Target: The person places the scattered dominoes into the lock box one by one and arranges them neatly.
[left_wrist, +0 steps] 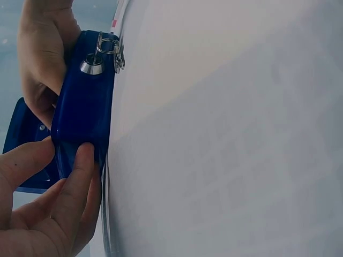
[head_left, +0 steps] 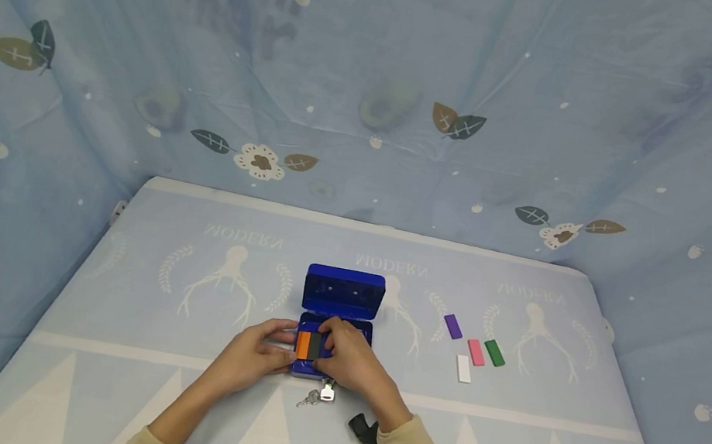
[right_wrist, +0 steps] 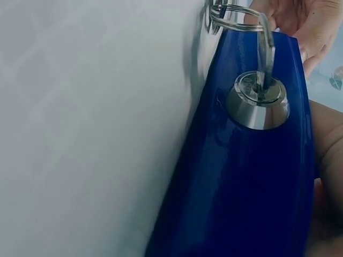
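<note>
A small blue cash box [head_left: 328, 376] stands on the table with its lid [head_left: 344, 292] raised. An orange block [head_left: 303, 345] and a dark grey block [head_left: 315, 346] lie side by side at the left inside it. My right hand [head_left: 349, 356] reaches over the box and pinches the dark block by its ends; the wrist views hide this grip. At the box's left side, my left hand [head_left: 260, 351] holds the wall near the front corner, its fingertips [left_wrist: 84, 152] against the blue metal. A key sits in the front lock [right_wrist: 257, 101], with a ring [right_wrist: 236, 19] hanging from it.
Right of the box lie a purple block [head_left: 453, 326], a pink block [head_left: 475, 352], a green block [head_left: 494, 353] and a white block [head_left: 463, 369]. A second key [head_left: 307, 400] dangles in front of the box. Patterned blue cloth [head_left: 376, 100] surrounds the table.
</note>
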The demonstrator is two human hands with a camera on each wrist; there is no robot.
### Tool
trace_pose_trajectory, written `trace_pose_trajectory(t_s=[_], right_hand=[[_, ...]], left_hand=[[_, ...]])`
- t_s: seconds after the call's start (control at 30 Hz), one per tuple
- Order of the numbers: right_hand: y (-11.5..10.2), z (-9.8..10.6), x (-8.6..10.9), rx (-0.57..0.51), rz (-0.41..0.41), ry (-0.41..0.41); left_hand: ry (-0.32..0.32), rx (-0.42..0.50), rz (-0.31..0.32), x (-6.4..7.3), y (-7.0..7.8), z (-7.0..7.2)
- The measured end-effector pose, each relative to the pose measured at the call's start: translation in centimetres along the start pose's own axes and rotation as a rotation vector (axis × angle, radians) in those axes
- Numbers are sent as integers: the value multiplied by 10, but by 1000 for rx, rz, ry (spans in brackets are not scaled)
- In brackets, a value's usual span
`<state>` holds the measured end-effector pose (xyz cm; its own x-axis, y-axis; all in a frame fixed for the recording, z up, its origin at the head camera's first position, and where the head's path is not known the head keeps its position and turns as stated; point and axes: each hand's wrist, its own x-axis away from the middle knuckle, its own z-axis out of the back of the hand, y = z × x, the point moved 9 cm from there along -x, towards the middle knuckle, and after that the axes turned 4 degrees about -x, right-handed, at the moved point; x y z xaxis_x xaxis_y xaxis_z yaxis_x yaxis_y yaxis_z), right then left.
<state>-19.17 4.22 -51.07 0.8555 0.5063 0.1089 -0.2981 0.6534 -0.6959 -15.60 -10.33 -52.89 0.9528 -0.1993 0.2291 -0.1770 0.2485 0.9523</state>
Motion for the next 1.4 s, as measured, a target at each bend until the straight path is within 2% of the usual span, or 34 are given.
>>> trace_pose_trajectory(t_s=[0.33,0.8,1.23,1.4], right_hand=[[-6,24,19,-195,58,71],[10,53,40,-357,85,166],[27,83,59,-347,60,271],[40,96,71,-346,52,307]], left_hand=[[7,1,4,1,0,1],[18,23,9,0,-3,1],[16,15,8,0,-1,1],[13,12,7,-1,-1,0]])
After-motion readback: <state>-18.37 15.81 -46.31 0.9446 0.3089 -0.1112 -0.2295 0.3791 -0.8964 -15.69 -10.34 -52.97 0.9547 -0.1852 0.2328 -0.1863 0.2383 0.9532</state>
